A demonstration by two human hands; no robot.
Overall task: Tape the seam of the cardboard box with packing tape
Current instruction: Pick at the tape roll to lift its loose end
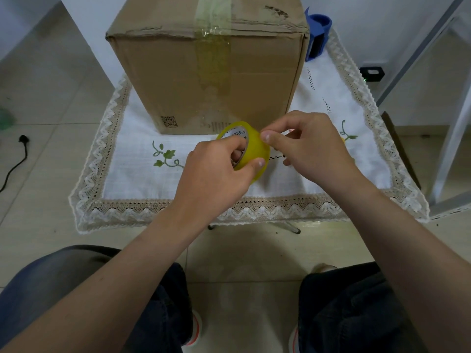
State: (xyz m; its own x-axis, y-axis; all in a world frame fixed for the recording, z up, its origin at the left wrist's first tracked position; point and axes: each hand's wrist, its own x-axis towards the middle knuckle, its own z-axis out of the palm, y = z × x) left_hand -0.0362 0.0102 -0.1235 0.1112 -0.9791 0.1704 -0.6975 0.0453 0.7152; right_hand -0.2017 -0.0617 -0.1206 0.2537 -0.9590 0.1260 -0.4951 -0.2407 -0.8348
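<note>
so far the job looks only partly started: the cardboard box [209,72] stands on the lace-edged tablecloth [142,179], and a strip of older tape [213,49] already runs over its top edge and down the front face, wrinkled at the fold, so whether that seam counts as done is hard to judge. no fresh strip leads from the roll to the box, which suggests the actual taping is still ahead. the roll of packing tape [251,149] is held just in front of the box's lower edge, above the cloth. the left hand [216,171] is closed on it, fingers hooked through the core and thumb pressed on the yellow outer face. the right hand [311,146] pinches at the roll's right side with thumb and forefinger, probably picking for the loose end; whether it has the end caught i cannot tell. behind the box's right corner sits a blue tape dispenser [317,34], partly hidden and unused. nothing lies between the roll and the box, though the old tape's crinkled patch may make a new layer sit unevenly. a black cable [15,164] trails on the floor at left, well apart.
</note>
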